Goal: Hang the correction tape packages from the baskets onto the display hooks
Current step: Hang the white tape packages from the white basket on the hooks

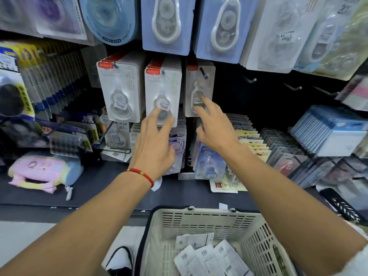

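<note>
Seating step: my right hand (212, 124), fingers loosely spread, steadies the package (199, 90) on its hook (205, 73); left hand (154, 140) open against the neighbouring stack (162, 92). Next: grab another from the basket (199, 218).

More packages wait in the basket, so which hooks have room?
Three bare hooks stand right of the package the right hand touches. The two full hooks by the left hand are crowded. Basket below.
</note>
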{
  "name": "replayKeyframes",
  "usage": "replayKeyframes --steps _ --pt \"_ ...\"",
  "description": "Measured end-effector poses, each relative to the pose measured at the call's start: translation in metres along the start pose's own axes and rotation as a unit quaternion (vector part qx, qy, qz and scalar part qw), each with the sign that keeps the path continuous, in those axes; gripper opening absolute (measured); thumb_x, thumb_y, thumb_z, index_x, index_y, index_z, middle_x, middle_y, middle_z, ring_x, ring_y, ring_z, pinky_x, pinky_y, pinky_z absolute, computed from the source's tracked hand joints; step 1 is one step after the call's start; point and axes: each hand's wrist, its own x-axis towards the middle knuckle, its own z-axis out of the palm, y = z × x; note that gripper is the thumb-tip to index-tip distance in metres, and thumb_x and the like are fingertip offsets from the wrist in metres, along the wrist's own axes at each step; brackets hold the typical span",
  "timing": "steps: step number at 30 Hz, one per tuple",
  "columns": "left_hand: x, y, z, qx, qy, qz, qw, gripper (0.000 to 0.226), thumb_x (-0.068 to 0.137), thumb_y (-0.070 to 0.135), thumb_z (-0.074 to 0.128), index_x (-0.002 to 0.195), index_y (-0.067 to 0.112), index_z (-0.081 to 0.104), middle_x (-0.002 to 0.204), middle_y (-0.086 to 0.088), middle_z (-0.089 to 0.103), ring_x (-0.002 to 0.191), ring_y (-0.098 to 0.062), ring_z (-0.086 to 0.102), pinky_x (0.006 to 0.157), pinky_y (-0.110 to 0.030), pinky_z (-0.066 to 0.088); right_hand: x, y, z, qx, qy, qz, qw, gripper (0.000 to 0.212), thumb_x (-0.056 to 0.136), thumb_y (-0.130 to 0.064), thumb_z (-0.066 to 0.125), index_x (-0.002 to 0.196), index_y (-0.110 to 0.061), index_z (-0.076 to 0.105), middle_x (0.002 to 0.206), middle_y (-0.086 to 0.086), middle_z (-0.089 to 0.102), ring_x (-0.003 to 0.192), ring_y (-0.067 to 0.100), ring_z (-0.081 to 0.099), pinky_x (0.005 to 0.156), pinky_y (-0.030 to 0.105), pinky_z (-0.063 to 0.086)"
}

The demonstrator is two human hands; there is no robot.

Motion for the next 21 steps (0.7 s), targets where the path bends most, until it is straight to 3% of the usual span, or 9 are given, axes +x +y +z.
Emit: replayKeyframes --steps 3,6,8,10,11,13,15,17,21 --pt "-0.015 -0.002 0.009 0.005 -0.056 0.023 0.998 0.054 0.085 0.002 0.065 0.138 0.012 0.063 0.144 -0.015 0.052 0.132 -0.039 0.046 0.106 -0.051 0.046 -0.050 0.011 0.010 0.089 0.020 0.029 0.995 0.040 0.097 -0.012 0.056 0.137 -0.013 0.057 0.148 0.005 0.046 0.109 0.031 0.061 0.080 0.045 0.054" --pt "-0.043 -0.001 0.030 0.008 -0.162 0.054 0.985 0.045 0.086 0.001 0.064 0.129 0.012 0.069 0.124 -0.012 0.066 0.119 -0.038 0.055 0.103 -0.047 0.046 -0.110 0.029 0.033 0.114 -0.005 0.066 0.991 0.025 0.098 -0.015 0.055 0.122 -0.016 0.062 0.127 0.000 0.057 0.081 0.027 0.063 0.063 0.036 0.040" --pt "-0.072 0.003 0.052 0.006 -0.237 0.045 0.970 0.044 0.087 0.002 0.062 0.128 0.013 0.069 0.123 -0.010 0.068 0.120 -0.035 0.057 0.104 -0.042 0.044 -0.151 0.044 0.054 0.124 -0.078 0.109 0.983 0.020 0.097 -0.015 0.057 0.114 -0.016 0.067 0.116 0.000 0.065 0.088 0.028 0.066 0.068 0.033 0.031" --pt "-0.108 0.008 0.080 0.001 -0.304 0.010 0.953 0.043 0.090 0.007 0.061 0.131 0.017 0.068 0.131 -0.006 0.066 0.126 -0.030 0.056 0.109 -0.038 0.042 -0.190 0.056 0.077 0.137 -0.222 0.148 0.954 0.021 0.098 -0.016 0.057 0.115 -0.016 0.069 0.111 0.001 0.070 0.103 0.029 0.067 0.076 0.033 0.041" --pt "-0.128 0.011 0.095 -0.004 -0.333 -0.012 0.943 0.042 0.092 0.009 0.062 0.133 0.019 0.067 0.135 -0.004 0.065 0.129 -0.028 0.055 0.111 -0.035 0.041 -0.209 0.061 0.089 0.138 -0.312 0.158 0.926 0.023 0.100 -0.017 0.056 0.120 -0.016 0.069 0.117 0.003 0.071 0.110 0.030 0.066 0.083 0.034 0.048" --pt "-0.167 0.013 0.123 -0.019 -0.382 -0.057 0.922 0.039 0.095 0.012 0.063 0.133 0.020 0.066 0.140 -0.002 0.063 0.133 -0.025 0.054 0.111 -0.030 0.040 -0.248 0.068 0.117 0.118 -0.474 0.165 0.857 0.030 0.103 -0.023 0.055 0.131 -0.013 0.064 0.136 0.009 0.066 0.124 0.031 0.061 0.098 0.035 0.047" --pt "-0.203 0.015 0.145 -0.025 -0.427 -0.101 0.898 0.039 0.096 0.014 0.064 0.134 0.023 0.065 0.141 -0.003 0.062 0.132 -0.024 0.055 0.110 -0.029 0.041 -0.289 0.069 0.143 0.087 -0.573 0.174 0.796 0.045 0.106 -0.033 0.057 0.145 -0.010 0.054 0.152 0.012 0.053 0.136 0.032 0.053 0.106 0.036 0.044" --pt "-0.228 0.014 0.160 -0.025 -0.456 -0.142 0.878 0.041 0.098 0.016 0.062 0.137 0.025 0.062 0.140 -0.004 0.060 0.131 -0.023 0.055 0.108 -0.029 0.043 -0.326 0.064 0.166 0.103 -0.602 0.210 0.763 0.055 0.104 -0.040 0.060 0.151 -0.013 0.048 0.155 0.011 0.050 0.136 0.030 0.054 0.108 0.038 0.046" --pt "-0.251 0.015 0.173 -0.022 -0.476 -0.200 0.856 0.044 0.098 0.015 0.061 0.140 0.028 0.059 0.140 -0.003 0.058 0.131 -0.021 0.054 0.107 -0.030 0.044 -0.367 0.028 0.209 0.172 -0.550 0.230 0.784 0.063 0.100 -0.044 0.066 0.152 -0.015 0.045 0.149 0.012 0.049 0.134 0.030 0.054 0.108 0.040 0.045"
